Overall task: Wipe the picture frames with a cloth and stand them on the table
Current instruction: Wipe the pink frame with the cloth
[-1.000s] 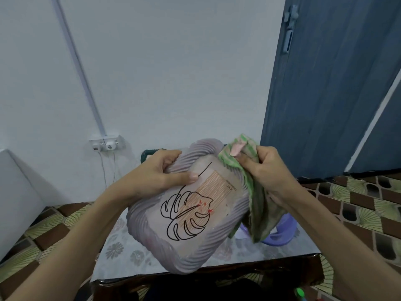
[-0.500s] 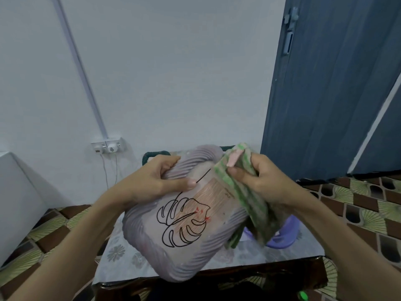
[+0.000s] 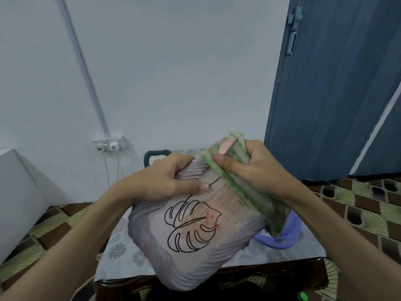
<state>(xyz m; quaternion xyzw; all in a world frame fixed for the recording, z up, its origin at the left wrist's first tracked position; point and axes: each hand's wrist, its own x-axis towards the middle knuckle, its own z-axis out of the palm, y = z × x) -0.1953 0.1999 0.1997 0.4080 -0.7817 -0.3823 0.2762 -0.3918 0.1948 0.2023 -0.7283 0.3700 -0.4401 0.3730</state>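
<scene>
I hold a lilac ribbed picture frame (image 3: 191, 263) with a black leaf drawing tilted above the table (image 3: 121, 257). My left hand (image 3: 167, 179) grips its upper left corner, thumb lying on the glass. My right hand (image 3: 253, 168) grips a green and white cloth (image 3: 245, 192) and presses it on the frame's upper right edge. The cloth's tail hangs down over the right side. A second frame (image 3: 152, 154) with a dark green rim peeks out behind my left hand; most of it is hidden.
A purple plastic bowl (image 3: 286, 233) sits on the table at the right, under the cloth. The table has a floral cover and a dark front edge. A white wall with a socket (image 3: 109, 144) is behind, a blue door (image 3: 325, 83) to the right.
My right hand with the cloth has slid up and left along the frame's top edge. The frame has tipped lower toward me; my left hand keeps its hold.
</scene>
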